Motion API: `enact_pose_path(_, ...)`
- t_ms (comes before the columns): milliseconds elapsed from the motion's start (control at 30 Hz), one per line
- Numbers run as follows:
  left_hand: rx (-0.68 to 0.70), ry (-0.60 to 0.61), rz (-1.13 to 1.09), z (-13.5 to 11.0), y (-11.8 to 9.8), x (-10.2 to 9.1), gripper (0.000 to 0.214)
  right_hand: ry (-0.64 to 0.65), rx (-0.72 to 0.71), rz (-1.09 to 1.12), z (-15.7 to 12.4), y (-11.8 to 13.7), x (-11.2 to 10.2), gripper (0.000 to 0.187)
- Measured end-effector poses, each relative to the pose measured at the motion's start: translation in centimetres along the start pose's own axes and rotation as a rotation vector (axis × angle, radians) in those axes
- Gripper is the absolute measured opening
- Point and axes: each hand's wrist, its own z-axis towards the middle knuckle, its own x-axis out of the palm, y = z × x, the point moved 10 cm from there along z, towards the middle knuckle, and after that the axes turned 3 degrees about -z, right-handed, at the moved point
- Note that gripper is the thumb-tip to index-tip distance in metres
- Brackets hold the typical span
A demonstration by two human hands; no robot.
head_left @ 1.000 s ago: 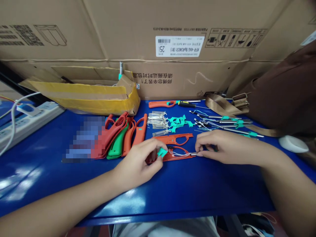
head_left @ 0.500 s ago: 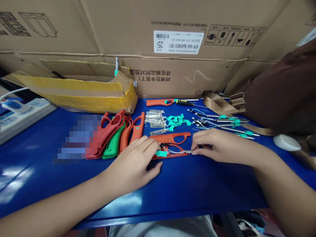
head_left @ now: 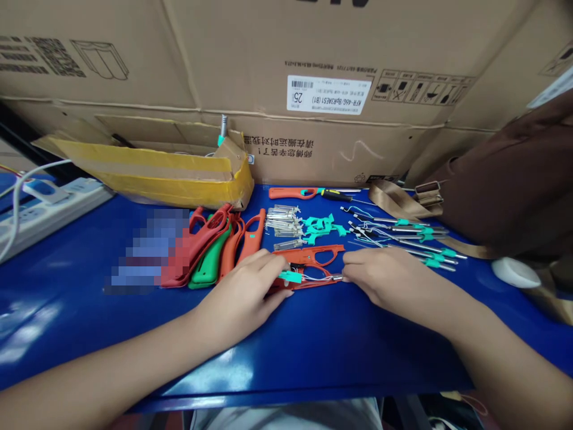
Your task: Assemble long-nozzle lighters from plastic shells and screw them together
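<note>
My left hand is closed around the handle end of an orange lighter shell half on the table, thumb at the near edge. Beside its fingertips sits a teal trigger, with white wires running right inside the shell. At the shell's right end, my right hand pinches a metal lighter tube; most of the tube is hidden by that hand. Just behind lies a second orange shell half, its handle end partly covered by my left hand.
Behind are clear fuel tanks, teal triggers, wired metal tubes, an assembled orange lighter and a screwdriver. Red, green and orange shells lie left, before a yellow-taped box. A power strip stands far left.
My right hand's fingers have curled further over the tube's end, and its wrist has turned slightly. My left hand stays on the shell. The whole view has shifted a little.
</note>
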Motion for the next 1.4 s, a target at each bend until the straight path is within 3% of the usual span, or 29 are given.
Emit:
enact_pose_path(200,-0.042,-0.005,-0.045,0.1,0.4,0.0,0.012,-0.072,0.02,0.084,-0.1,-0.6,-0.6,0.012)
enact_pose_path(367,-0.014,0.002,-0.093,0.0,0.1,0.4,0.011,-0.138,0.025,0.254,0.4,0.2,-0.5,0.016)
enact_pose_path(500,-0.014,0.004,-0.093,-0.1,0.3,0.6,0.013,-0.091,0.005,0.275,1.4,1.8,1.0,0.012)
enact_pose_path(600,-0.011,0.007,-0.1,-0.1,0.4,0.7,0.012,-0.083,0.043,0.343,1.7,1.6,1.8,0.004)
enact_pose_path(833,-0.013,-0.005,-0.118,-0.2,0.4,0.6,0.016,-0.107,0.053,0.5,1.5,0.8,1.6,0.006)
enact_pose_path(1400,-0.035,-0.041,-0.173,-0.1,0.6,0.2,0.02,-0.052,0.059,0.497,1.6,0.7,2.1,0.006)
